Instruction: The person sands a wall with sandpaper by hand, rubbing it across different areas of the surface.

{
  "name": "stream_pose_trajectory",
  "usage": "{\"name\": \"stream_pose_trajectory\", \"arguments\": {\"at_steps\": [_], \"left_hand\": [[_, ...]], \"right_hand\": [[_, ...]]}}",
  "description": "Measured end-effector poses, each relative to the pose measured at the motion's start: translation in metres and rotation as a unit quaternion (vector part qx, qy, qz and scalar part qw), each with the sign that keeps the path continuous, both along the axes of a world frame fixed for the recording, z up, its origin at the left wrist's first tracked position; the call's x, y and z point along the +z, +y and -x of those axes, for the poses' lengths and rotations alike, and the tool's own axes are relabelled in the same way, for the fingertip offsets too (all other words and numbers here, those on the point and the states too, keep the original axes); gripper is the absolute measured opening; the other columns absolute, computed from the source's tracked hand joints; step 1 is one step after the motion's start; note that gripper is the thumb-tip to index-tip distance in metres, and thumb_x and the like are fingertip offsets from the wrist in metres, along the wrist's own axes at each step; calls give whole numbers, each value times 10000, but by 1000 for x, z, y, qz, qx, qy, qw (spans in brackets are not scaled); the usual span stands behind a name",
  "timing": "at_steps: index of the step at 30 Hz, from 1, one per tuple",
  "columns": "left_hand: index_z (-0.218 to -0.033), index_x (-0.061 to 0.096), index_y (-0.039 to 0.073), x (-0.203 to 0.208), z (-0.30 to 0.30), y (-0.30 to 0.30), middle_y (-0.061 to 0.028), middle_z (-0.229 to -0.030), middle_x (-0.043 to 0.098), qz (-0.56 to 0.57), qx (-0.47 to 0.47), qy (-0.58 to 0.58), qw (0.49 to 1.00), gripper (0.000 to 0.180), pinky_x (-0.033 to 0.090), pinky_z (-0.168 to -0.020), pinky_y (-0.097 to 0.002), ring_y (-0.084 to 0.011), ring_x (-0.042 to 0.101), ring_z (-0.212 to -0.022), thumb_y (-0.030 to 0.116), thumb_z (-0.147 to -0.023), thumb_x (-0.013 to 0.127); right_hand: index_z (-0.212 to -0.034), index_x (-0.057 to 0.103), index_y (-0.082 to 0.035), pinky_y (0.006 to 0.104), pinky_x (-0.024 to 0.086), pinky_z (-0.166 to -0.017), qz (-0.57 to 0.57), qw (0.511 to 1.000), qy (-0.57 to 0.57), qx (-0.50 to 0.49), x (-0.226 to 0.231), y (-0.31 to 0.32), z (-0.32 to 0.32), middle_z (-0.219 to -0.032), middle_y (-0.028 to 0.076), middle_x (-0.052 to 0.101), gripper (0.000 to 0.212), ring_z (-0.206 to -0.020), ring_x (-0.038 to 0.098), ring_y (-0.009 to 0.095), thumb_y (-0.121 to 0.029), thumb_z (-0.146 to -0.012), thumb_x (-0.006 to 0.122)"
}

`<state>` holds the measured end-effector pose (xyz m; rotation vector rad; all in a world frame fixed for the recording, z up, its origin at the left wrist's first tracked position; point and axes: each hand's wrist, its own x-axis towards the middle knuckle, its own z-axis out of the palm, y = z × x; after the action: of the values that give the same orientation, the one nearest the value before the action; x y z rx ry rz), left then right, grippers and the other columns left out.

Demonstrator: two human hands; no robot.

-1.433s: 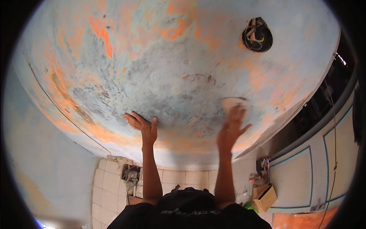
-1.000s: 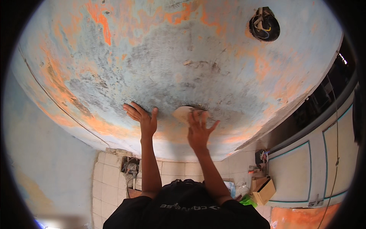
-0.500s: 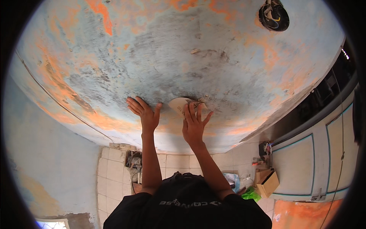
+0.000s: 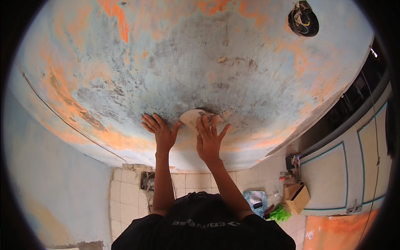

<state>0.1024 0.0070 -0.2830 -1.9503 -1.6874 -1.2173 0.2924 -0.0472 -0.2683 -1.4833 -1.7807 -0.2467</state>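
My right hand (image 4: pixel 209 139) lies with spread fingers on a pale sheet of sandpaper (image 4: pixel 189 118), holding it flat against the patchy wall (image 4: pixel 175 66). Print shows on the sheet's outward side, and its right part is covered by the fingers. To its left, my left hand (image 4: pixel 163 132) rests on the wall with fingers stretched and nothing in it. The left thumb tip comes close to the sandpaper's left edge. Around both hands the wall is worn blue-grey, with dark scuffs and orange areas.
A round black wall box (image 4: pixel 303 20) with wires is at upper right. A cable (image 4: pixel 68 118) runs down the left wall. On the tiled floor (image 4: pixel 198 180) stand an open cardboard box (image 4: pixel 298 200), a green bag (image 4: pixel 280 213) and a blue bag (image 4: pixel 251 198), near a panelled door (image 4: pixel 325 177).
My right hand and the sandpaper have slid a little to the left along the wall, closer to my left hand. My left hand stays on about the same patch; the view has shifted slightly.
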Motion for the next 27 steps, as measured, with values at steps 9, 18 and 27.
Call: {"name": "stream_pose_trajectory", "arguments": {"at_steps": [9,18,27], "left_hand": [[-1435,-109,-32,-3,1,2,-337,-1437,-231,-36,-19,32,999,1026,-139,-1012,-636,-477,-256,-1329,580,-879,498],[-1432,-101,-46,-8,8,2,-339,-1437,-229,-33,-2,42,999,1026,-128,-1011,-645,-471,-242,-1337,571,-880,504],[-1425,-53,-81,4,-2,0,-370,-1442,-156,-64,-16,43,997,979,-102,-1021,-643,-504,-190,-1342,510,-898,523]], "right_hand": [[-1423,320,-55,516,-18,-1124,-137,933,283,-177,14,18,-71,-1505,147,246,438,-1424,128,281,-207,-1013,294],[-1409,347,-79,620,-23,-1092,-7,991,-23,-132,-23,13,-33,-1499,135,255,479,-1421,108,318,-322,-1002,276],[-1422,322,-64,577,-50,-1104,-63,993,92,-35,-36,14,-27,-1516,128,222,482,-1426,61,327,-296,-1001,297]]}}
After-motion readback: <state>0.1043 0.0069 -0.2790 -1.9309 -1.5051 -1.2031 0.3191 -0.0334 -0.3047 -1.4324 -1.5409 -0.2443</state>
